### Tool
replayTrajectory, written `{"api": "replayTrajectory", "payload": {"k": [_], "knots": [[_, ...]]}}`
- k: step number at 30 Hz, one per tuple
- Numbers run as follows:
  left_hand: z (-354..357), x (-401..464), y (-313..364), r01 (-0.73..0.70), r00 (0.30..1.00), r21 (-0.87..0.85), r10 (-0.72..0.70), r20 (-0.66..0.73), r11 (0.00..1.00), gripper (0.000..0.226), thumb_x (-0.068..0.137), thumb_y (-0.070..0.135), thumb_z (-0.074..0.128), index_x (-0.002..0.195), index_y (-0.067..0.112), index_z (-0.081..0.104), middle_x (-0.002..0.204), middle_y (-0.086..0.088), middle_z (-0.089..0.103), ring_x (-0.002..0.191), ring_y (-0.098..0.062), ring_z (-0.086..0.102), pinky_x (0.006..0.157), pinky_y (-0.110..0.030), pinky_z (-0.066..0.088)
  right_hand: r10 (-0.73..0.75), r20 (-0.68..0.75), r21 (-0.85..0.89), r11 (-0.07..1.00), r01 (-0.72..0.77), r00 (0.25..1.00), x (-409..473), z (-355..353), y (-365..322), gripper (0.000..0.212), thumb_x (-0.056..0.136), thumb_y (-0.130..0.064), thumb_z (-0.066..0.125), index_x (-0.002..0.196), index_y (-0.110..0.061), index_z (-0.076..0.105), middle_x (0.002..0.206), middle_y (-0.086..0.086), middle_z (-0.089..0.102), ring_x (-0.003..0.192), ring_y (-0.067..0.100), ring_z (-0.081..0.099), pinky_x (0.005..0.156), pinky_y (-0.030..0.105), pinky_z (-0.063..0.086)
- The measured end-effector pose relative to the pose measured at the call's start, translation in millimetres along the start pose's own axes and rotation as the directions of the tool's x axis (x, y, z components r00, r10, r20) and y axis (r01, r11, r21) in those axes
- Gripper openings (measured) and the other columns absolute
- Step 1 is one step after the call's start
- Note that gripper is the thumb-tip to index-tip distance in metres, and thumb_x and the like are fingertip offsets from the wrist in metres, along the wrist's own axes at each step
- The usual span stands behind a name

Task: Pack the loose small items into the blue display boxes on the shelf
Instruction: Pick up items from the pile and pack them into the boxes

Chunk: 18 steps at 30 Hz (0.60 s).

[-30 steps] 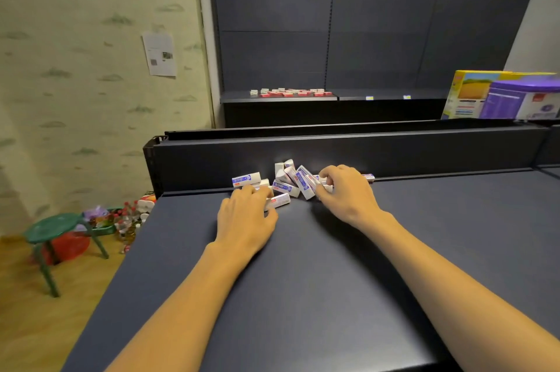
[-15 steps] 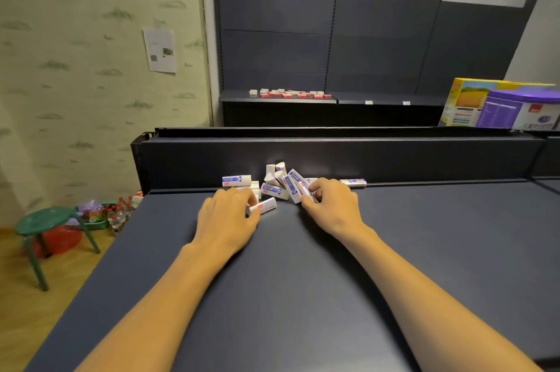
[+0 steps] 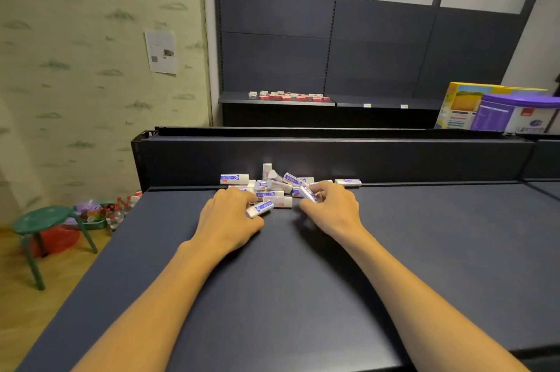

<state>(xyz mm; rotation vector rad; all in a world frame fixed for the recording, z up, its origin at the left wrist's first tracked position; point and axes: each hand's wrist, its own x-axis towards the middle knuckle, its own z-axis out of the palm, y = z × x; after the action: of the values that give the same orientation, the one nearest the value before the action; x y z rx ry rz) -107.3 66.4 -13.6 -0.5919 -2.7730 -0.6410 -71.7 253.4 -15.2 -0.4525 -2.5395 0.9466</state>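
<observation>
**Both hands in the eraser pile, no blue box in sight**

The dark shelf deck (image 3: 303, 280) fills most of what I can see, and its raised back wall (image 3: 333, 159) is the landmark for everything else. The pile of small white erasers in blue-printed sleeves (image 3: 274, 189) lies heaped against the foot of that wall, near its left end; one eraser (image 3: 267, 171) stands upright against it, and a stray one (image 3: 348, 181) lies along its foot a little to the right of the heap.

In front of the pile, away from the wall, the left hand (image 3: 230, 217) has its fingers curled down and pinches one eraser (image 3: 259, 208) at the near edge. The right hand (image 3: 330, 208) grips another eraser (image 3: 307, 193), tilted, at the pile's right side.

These look light and rigid enough, I'd say, with slick paper sleeves, so several could be scooped at once, though loose ones may slide or tumble. A pinch across the long sides seems the surest hold.

Beyond the wall a far shelf holds red-and-white packs (image 3: 288, 95). No blue display box is visible.
</observation>
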Motion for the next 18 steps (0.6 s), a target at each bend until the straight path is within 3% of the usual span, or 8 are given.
{"api": "replayTrajectory", "payload": {"k": [6, 10, 15, 18], "knots": [[-1, -9, 2, -0.043, 0.999, -0.032, 0.042, -0.032, 0.999, 0.029, 0.081, 0.028, 0.061, 0.110, 0.032, 0.065, 0.112, 0.006, 0.061, 0.108, -0.018, 0.049, 0.083, -0.030, 0.041, -0.014, -0.039, 0.145, 0.989, 0.020, 0.999, -8, 2, 2, 0.028, 0.075, -0.029, 0.070, 0.096, -0.026, 0.053, 0.078, -0.010, 0.063, 0.082, 0.018, 0.062, 0.086, 0.046, 0.051], [-3, -20, 3, -0.058, 0.996, -0.096, 0.051, -0.071, 0.994, 0.028, 0.080, 0.025, 0.062, 0.107, 0.031, 0.065, 0.109, 0.007, 0.063, 0.105, -0.019, 0.050, 0.084, -0.032, 0.042, -0.134, -0.035, 0.134, 0.981, 0.138, 0.990, -22, -2, 4, 0.045, 0.082, -0.021, 0.061, 0.117, -0.044, 0.046, 0.064, -0.001, 0.062, 0.070, 0.018, 0.060, 0.084, 0.043, 0.051], [-10, -36, -3, -0.088, 0.994, -0.125, 0.079, -0.075, 0.988, 0.024, 0.080, 0.025, 0.064, 0.103, 0.033, 0.065, 0.105, 0.009, 0.062, 0.101, -0.017, 0.050, 0.083, -0.033, 0.043, -0.157, -0.116, 0.086, 0.982, 0.167, 0.981, -45, -7, 3, 0.018, 0.089, -0.029, 0.058, 0.103, -0.038, 0.065, 0.067, -0.014, 0.060, 0.075, 0.017, 0.058, 0.089, 0.045, 0.048], [-14, -40, -3, -0.128, 0.990, -0.144, 0.117, -0.082, 0.981, 0.022, 0.079, 0.025, 0.065, 0.100, 0.033, 0.065, 0.099, 0.012, 0.064, 0.096, -0.015, 0.052, 0.080, -0.032, 0.044, -0.160, -0.140, 0.075, 0.982, 0.172, 0.977, -63, -12, 6, 0.028, 0.090, -0.022, 0.054, 0.111, -0.034, 0.066, 0.073, -0.014, 0.063, 0.075, 0.015, 0.059, 0.090, 0.043, 0.048]]}}
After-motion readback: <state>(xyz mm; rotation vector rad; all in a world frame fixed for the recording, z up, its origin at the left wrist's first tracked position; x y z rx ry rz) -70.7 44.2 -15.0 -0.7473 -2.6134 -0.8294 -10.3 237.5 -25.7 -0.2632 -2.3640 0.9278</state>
